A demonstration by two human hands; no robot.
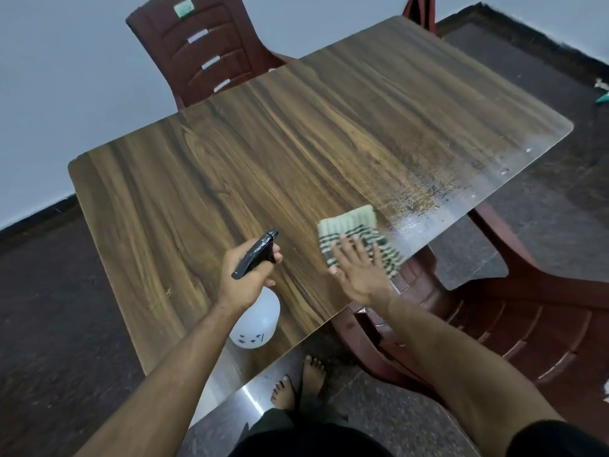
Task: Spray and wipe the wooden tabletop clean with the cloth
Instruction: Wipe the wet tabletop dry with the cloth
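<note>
The left hand grips a spray bottle, fingers curled around its black trigger head, which points away across the wooden desk. The bottle's white round body hangs below the hand, just above the desk near its near edge, with small dark marks on its lower part.

The right hand lies flat with fingers spread and straight, pressing down on a cloth. The cloth is pale green with dark green stripes and sits at the desk's near edge towards the right, one striped corner reaching over the edge. Just beyond the cloth, the right end of the desk is wet, covered in droplets and a glossy sheen that reflects light. The rest of the wood grain surface looks dry.

A dark red plastic chair stands at the far side of the desk, with a green sticker on its backrest. A second red chair stands at the near right, partly under the desk. The person's bare feet show on the speckled floor below the desk edge.
</note>
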